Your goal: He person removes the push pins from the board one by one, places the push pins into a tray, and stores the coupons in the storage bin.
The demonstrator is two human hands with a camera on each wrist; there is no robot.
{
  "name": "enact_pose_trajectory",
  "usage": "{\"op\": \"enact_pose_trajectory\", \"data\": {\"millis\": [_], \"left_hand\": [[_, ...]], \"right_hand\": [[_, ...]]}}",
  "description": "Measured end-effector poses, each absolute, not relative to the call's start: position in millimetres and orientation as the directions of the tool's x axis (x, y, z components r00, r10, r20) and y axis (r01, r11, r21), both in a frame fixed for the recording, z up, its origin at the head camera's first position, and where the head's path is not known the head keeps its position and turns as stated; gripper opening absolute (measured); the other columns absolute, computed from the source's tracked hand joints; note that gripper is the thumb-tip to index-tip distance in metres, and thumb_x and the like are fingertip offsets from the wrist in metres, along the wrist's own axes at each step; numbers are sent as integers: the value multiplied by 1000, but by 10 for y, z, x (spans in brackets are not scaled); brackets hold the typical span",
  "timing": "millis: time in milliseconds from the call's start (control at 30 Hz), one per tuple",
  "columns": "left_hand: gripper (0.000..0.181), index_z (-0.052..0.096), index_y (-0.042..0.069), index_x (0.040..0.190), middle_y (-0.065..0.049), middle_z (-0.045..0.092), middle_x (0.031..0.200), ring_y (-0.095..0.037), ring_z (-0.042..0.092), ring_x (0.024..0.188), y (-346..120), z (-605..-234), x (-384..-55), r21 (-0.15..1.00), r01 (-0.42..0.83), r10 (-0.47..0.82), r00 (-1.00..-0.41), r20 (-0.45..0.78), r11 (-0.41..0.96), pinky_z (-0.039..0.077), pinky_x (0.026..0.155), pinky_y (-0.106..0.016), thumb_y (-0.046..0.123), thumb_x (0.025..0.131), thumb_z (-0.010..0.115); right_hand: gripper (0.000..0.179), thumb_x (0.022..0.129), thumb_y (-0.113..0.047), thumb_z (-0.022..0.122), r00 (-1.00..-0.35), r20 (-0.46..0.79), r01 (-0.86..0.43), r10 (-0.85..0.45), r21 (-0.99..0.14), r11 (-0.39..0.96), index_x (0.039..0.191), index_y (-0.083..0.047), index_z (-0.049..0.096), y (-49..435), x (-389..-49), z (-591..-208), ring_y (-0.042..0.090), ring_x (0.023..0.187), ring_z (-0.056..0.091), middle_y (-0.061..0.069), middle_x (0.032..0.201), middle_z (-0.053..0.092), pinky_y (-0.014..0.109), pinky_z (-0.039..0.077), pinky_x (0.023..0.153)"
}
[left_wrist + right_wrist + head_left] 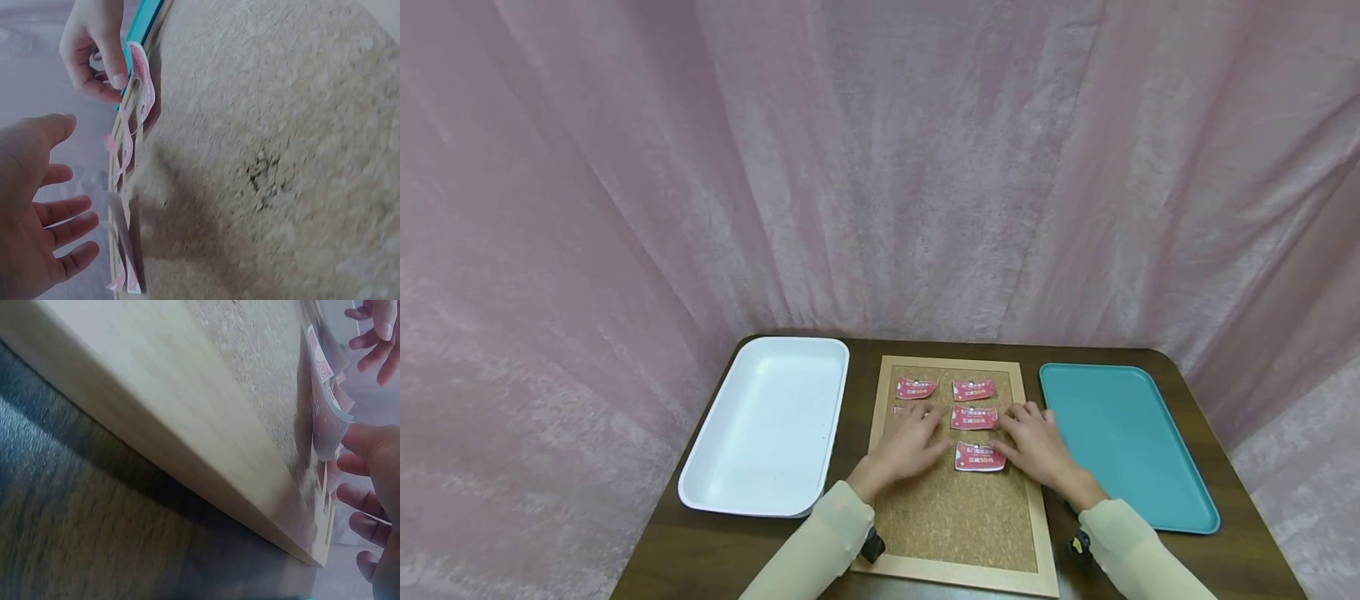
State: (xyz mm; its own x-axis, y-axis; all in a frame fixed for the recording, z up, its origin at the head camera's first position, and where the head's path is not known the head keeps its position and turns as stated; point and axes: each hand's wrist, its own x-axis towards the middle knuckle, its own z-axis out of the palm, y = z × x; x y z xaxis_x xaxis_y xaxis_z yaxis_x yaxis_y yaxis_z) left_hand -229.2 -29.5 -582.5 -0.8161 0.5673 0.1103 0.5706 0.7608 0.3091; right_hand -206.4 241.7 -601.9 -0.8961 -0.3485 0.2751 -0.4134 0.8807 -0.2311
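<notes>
Pink coupons with white print are fixed in two columns to a framed cork board (962, 517). My left hand (906, 446) hovers over the left column with fingers spread, holding nothing; it covers most of one coupon below the top left coupon (916, 389). At the right column, my right hand (1037, 442) has its thumb by the right edge of the lowest coupon (976, 457), its other fingers apart and loosely bent. This coupon (328, 428) curls up from the cork in the right wrist view, close to the thumb tip; contact is hard to tell.
A white tray (760, 433) lies left of the board, and a teal tray (1131, 442) lies to its right. All stand on a dark wooden table (677, 550). Behind it hangs a pink curtain (880, 167). The cork shows a small pitted spot (265, 175).
</notes>
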Motion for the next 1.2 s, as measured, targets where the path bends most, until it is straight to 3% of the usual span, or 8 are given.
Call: {"op": "enact_pose_trajectory", "data": {"millis": [300,533,633,767,1200], "left_hand": [[61,58,11,151,-9,62,129,-21,60,109,-211,-5856,-2256,313,582,584,-806,97,751,53,92,-40,49,103,66],[63,53,13,155,-11,69,127,-25,68,116,-178,-5892,-2224,357,543,570,-821,34,760,57,95,-42,49,104,62],[64,49,13,158,-2,71,103,-16,70,92,-153,-5922,-2210,411,516,568,-823,-4,751,57,77,-34,46,105,62],[61,50,10,156,9,56,77,-5,51,63,-111,-5935,-2198,469,499,577,-816,-28,728,42,57,-26,41,105,63],[48,57,8,147,8,53,83,-4,48,66,-25,-5982,-2227,516,494,595,-803,-38,700,39,57,-23,28,104,66]], "right_hand": [[17,83,-25,91,-874,313,-453,-372,-246,857,85,-18,76,2316,-2089,-6032,24,93,52,-2,93,62,44,32,77],[16,83,-20,91,-872,325,-453,-367,-246,857,81,-18,76,2190,-2095,-6087,25,96,56,-2,89,66,44,33,76],[15,84,-17,90,-875,320,-447,-362,-252,858,80,-18,76,2152,-2085,-6104,23,92,54,-3,88,65,43,32,76],[14,83,-14,89,-884,303,-435,-355,-257,863,80,-17,76,2123,-2083,-6117,22,87,51,-3,86,62,43,33,75],[13,87,-14,86,-913,222,-398,-342,-298,868,82,-18,75,2056,-2107,-6122,23,96,57,-4,88,66,41,34,77]]}}
